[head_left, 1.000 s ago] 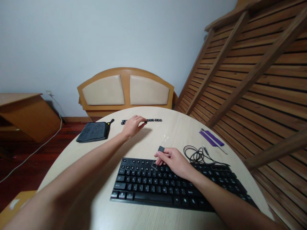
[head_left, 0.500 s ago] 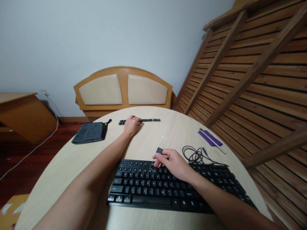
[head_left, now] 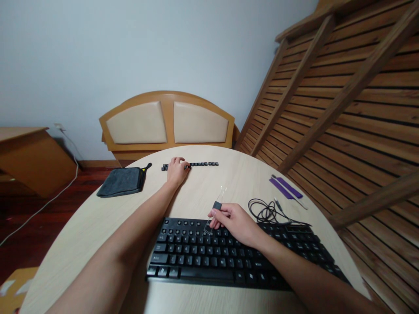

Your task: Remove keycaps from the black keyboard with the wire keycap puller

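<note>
Pale table (head_left: pixel 203 196); keyboard (head_left: pixel 221 261) crosswise; wire puller (head_left: pixel 217 205) pointing away

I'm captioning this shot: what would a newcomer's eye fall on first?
Probably the black keyboard across the near part of the round table, with the right hand over it holding a wire tool. Farther off, the left hand is at a row of small black keycaps. A slatted wooden panel rises at the right.

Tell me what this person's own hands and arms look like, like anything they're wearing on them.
Both the left hand and right hand are ungloved. The left forearm and right forearm show no sleeve, watch or bracelet. The fingers are too small to rule out a thin ring.
</note>
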Motion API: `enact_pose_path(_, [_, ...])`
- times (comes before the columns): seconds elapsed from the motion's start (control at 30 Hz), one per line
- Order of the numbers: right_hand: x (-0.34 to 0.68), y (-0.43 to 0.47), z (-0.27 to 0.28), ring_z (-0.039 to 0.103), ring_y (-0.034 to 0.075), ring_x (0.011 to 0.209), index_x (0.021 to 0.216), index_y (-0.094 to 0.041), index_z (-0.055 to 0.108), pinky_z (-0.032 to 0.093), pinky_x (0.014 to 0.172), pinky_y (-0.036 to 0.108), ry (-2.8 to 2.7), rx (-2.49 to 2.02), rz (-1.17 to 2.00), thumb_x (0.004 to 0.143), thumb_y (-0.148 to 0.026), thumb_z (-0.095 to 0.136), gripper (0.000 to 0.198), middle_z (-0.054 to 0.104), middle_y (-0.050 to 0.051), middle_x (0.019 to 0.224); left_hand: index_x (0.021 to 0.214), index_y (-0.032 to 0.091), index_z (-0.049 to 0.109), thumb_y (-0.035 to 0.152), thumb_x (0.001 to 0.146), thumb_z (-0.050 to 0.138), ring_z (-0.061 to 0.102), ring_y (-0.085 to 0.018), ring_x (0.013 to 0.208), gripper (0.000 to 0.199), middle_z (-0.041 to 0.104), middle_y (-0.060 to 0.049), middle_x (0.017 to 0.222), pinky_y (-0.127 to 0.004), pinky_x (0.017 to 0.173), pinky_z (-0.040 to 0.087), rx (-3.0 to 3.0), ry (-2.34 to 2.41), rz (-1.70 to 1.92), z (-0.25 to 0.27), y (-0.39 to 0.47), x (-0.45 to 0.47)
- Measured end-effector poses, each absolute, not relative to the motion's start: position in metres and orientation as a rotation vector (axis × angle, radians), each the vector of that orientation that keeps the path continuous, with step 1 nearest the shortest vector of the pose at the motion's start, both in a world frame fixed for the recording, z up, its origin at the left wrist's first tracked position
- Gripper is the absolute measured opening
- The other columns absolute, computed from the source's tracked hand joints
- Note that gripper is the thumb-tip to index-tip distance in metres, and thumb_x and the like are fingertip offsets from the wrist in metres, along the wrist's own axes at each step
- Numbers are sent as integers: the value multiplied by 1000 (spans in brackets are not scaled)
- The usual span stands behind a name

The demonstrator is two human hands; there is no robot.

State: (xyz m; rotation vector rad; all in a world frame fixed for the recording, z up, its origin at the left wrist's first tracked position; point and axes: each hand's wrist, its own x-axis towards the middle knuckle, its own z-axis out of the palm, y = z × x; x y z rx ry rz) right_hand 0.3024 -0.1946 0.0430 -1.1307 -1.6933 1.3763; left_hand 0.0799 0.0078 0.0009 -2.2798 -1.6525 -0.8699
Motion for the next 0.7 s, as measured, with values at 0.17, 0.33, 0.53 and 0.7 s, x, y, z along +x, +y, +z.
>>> enact_pose_path(0.17, [304, -193, 40, 65, 16, 67, 86, -11, 66, 52, 66, 28, -1700, -1123, 1381, 86, -52, 56, 42, 71, 8, 73, 101, 21, 73, 25, 83, 63, 44, -31, 113, 21, 60, -10, 115, -43, 93, 41, -2261, -1664, -868, -1, 10, 79])
enact_pose_path(0.33, [303, -194, 42, 65, 16, 66, 84, -11, 65, 52, 66, 28, -1710, -1123, 1376, 86, -52, 55, 42, 70, 8, 73, 100, 22, 73, 24, 84, 61, 44, -31, 113, 20, 60, -10, 116, -42, 92, 42, -2253, -1671, -871, -4, 11, 79])
enact_pose_path(0.53, [303, -195, 43, 65, 16, 66, 85, -11, 66, 52, 67, 29, -1708, -1129, 1377, 86, -53, 55, 44, 70, 8, 73, 99, 22, 73, 22, 84, 60, 44, -31, 114, 20, 59, -10, 116, -43, 92, 42, -2262, -1686, -880, -4, 12, 79])
enact_pose_path(0.7, [303, -194, 44, 65, 16, 67, 85, -11, 66, 52, 67, 29, -1705, -1133, 1379, 85, -54, 55, 44, 70, 8, 72, 100, 21, 72, 21, 83, 61, 44, -32, 113, 20, 59, -11, 116, -44, 94, 40, -2294, -1684, -906, -2, 9, 80])
